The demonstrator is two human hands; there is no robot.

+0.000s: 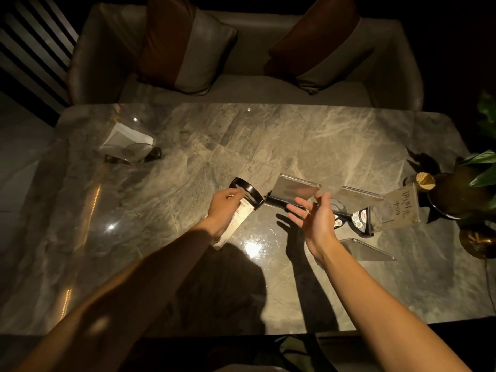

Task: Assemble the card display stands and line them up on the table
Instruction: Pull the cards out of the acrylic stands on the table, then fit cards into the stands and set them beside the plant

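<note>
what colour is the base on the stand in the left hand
Black, glossy; the base shows in the head view.

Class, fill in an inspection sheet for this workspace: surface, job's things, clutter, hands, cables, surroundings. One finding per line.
Surface: marble table, glossy, lamp glare near the front edge.
Job's things: card stand in the left hand; assembled stand upright at centre; further stands to its right, one printed sign; loose acrylic panel lying flat.
Clutter: napkin holder far left; plant pot at the right edge.
Hands: left hand gripping the stand; right hand open, empty, above the table.
Cables: nothing seen.
Surroundings: sofa with two cushions behind the table; room dark.
</note>
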